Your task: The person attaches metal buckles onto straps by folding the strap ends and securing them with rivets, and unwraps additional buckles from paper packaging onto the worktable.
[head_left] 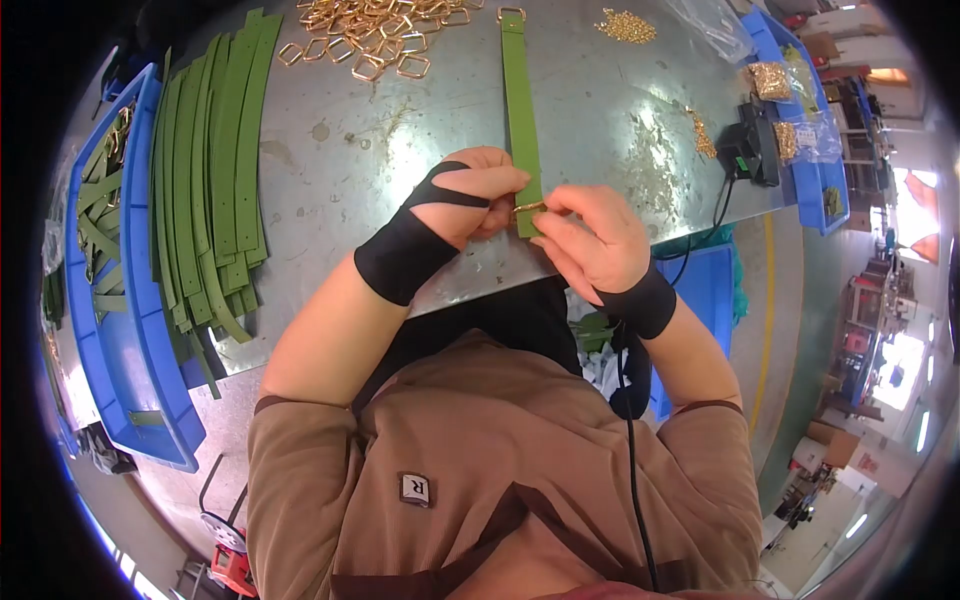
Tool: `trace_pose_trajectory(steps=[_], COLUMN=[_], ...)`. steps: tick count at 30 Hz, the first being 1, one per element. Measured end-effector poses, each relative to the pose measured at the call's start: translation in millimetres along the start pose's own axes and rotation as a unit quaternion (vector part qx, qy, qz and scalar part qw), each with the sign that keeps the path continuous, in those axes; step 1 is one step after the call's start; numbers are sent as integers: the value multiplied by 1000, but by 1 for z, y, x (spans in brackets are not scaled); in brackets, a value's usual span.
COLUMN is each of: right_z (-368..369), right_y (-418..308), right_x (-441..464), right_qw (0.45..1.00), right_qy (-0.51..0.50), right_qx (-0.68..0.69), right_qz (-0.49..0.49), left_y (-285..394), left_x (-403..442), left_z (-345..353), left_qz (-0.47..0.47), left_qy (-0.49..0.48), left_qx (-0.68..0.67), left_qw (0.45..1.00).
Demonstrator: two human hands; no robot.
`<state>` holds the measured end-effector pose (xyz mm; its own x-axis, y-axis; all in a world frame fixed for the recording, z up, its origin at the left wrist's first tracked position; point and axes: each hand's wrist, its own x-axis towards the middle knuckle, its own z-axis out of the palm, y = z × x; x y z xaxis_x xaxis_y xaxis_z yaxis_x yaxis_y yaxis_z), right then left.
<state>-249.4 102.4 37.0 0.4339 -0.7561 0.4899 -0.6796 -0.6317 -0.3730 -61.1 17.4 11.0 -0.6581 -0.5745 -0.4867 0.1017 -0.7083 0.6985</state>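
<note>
A long green strap lies on the metal table, running from a gold buckle at its far end to the near edge. My left hand, in a black wrist band, pinches the strap's left edge near its lower end. On the other side, my right hand holds a small gold ring between thumb and fingertips, across the strap. The strap's end hangs a little below the ring. How the ring sits around the strap is partly hidden by my fingers.
Stacked green straps lie at the left beside a blue bin. Gold rectangular rings are heaped at the back. Small gold pieces lie back right, near a black device with a cable. Another blue bin stands far right.
</note>
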Motion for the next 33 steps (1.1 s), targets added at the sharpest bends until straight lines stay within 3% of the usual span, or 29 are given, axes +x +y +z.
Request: trace_pose_trajectory(steps=[4,6,7,9,10,14,16,20,24,26,33], right_z=[7,8,6,4,5,8,12,27,32,33,38], right_y=[8,8,12,22,24,30,29,32,24,19,16], right_x=[1,3,5,13,16,19,18,17,21,24,26], right_qw=[992,901,899,780,752,750,759,753,742,719,755], right_qy=[36,38,42,-42,-50,-54,-37,47,19,38,71], right_qx=[86,318,320,434,474,497,485,517,518,548,514], right_qz=[80,294,296,449,455,434,433,404,425,426,401], left_y=[-2,0,-1,-4,-6,0,4,8,-1,-2,-4], left_x=[-4,-7,-7,-7,-7,-7,-6,-19,-32,-35,-25], left_z=[9,12,15,18,18,13,8,20,12,10,4], left_qz=[42,52,48,92,87,62,32,39,45,63,50], left_qy=[10,23,22,51,56,54,8,59,98,131,120], left_qx=[56,106,110,199,195,189,87,-16,14,103,23], left_qw=[998,993,993,974,975,978,996,997,994,984,991])
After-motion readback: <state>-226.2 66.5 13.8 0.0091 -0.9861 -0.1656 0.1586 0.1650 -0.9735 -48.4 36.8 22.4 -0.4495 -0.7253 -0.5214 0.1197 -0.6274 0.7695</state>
